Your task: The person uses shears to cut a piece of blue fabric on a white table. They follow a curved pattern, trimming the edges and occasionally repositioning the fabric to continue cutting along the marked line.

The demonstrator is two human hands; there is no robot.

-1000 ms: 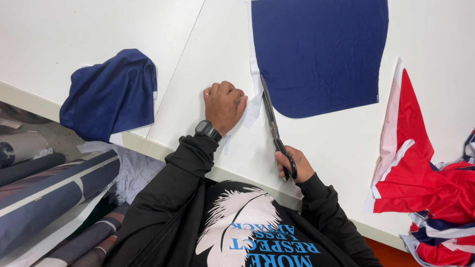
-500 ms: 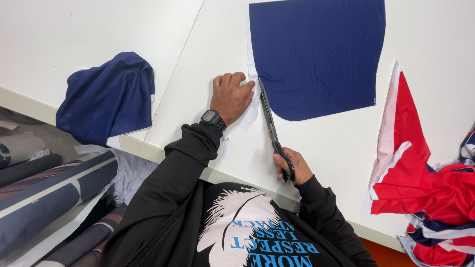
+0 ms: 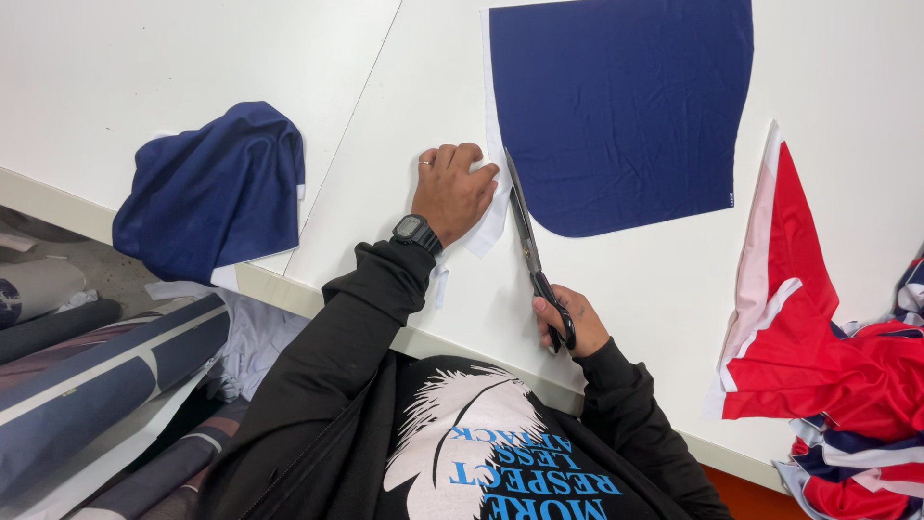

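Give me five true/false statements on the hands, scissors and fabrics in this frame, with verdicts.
1. The right hand holds black scissors. True.
2. The left hand grips the scissors. False: it presses flat on the white strip beside the flat navy fabric panel.
3. A crumpled navy fabric piece lies at the table's left edge. True.
4. The red and white fabric lies under the left hand. False: it lies on the right, apart from both hands.
5. The left wrist bears a black watch. True.
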